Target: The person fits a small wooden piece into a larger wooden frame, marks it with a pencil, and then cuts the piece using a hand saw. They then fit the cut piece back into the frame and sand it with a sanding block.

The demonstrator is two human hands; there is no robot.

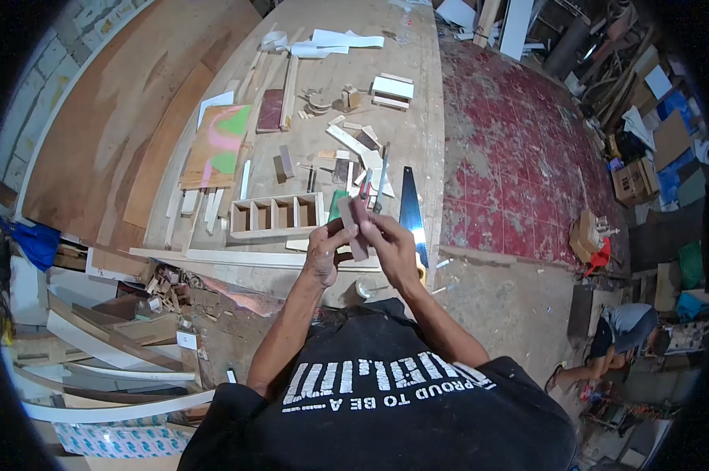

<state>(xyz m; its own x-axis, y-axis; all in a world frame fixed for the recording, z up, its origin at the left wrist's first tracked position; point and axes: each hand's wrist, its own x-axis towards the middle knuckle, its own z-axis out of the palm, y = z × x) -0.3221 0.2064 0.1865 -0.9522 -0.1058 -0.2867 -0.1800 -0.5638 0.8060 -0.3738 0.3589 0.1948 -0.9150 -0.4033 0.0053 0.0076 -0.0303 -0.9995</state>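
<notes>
Black shirt (386, 408) below; left hand (321, 253) and right hand (393, 247) fingers closed on one wood strip (354, 229).

On the table (417, 102) we find a divided box (276, 213), close to the near edge. Just before it, a long strip (236, 257) lies along that edge. Behind the box and a little to the left lies a flat board (219, 145). Right of the box lies a handsaw (410, 210), pointing far. Above the near edge the left hand (323, 250) and the right hand (392, 245) meet, with a small block (357, 229) between them, touching both. Right of the table is the floor (519, 157), and on it, near right, is another person (623, 334).
</notes>
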